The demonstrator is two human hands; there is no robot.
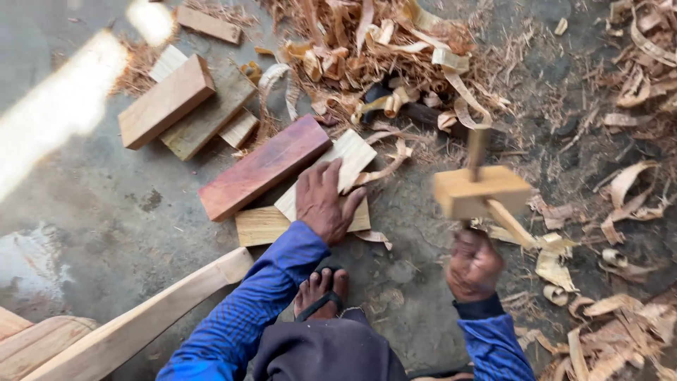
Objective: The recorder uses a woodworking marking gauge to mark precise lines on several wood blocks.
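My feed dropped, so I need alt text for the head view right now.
The right hand grips a blurred pale wooden mallet above the grey concrete floor. The left hand presses flat on a pale wood block lying beside a reddish plank, with curled wood shavings beyond.

Pale flat board (pixel 349 164) — lies on floor atop another; wooden mallet (pixel 481 192) — raised, blurred.

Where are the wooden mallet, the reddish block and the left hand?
wooden mallet (pixel 482 190), head view, front face of its head
reddish block (pixel 264 167), head view, middle of top face
left hand (pixel 325 202), head view, back of hand
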